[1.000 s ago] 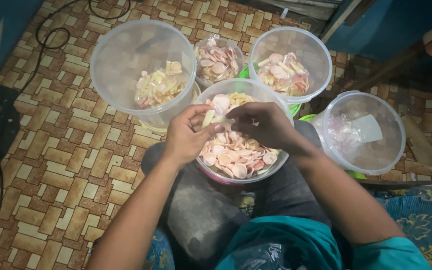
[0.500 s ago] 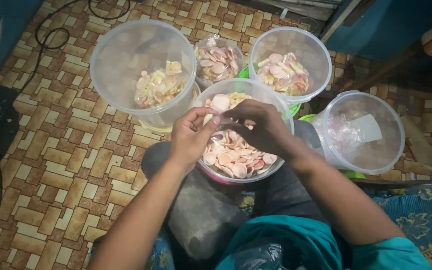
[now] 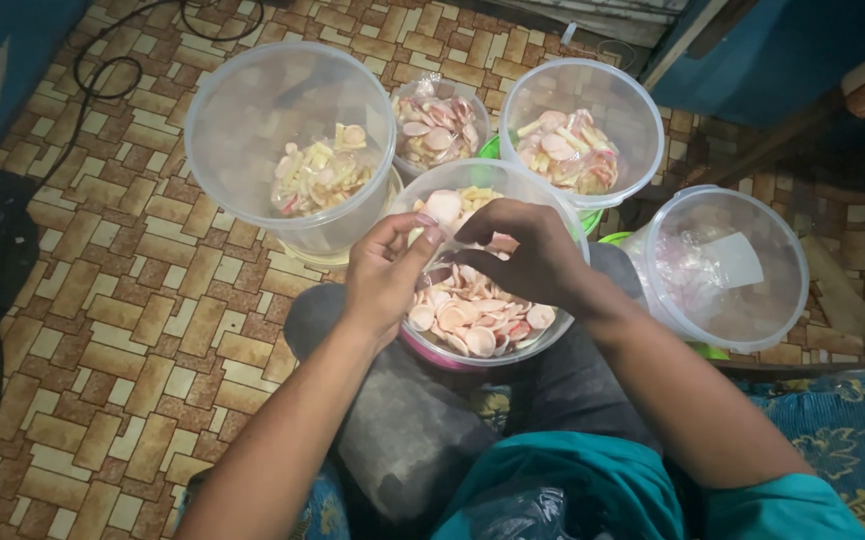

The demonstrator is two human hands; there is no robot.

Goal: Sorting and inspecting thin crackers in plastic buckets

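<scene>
A clear plastic tub (image 3: 553, 330) full of pink and cream round chips rests on my lap. Both hands hover over it, fingertips close together. My left hand (image 3: 385, 272) pinches a small pale chip between thumb and fingers. My right hand (image 3: 523, 250) curls over the tub beside it, fingers bent on a chip that is mostly hidden under them.
A large clear tub (image 3: 253, 110) with yellowish chips stands far left. A small tub (image 3: 436, 130) of pink chips and another tub (image 3: 578, 140) of mixed chips sit behind. At right, a tub (image 3: 728, 270) holds plastic wrap. Black cable (image 3: 103, 75) lies on the tiled floor.
Both hands stayed over the lap tub; the fingers shifted slightly, working the chip between them. The tubs have not moved.
</scene>
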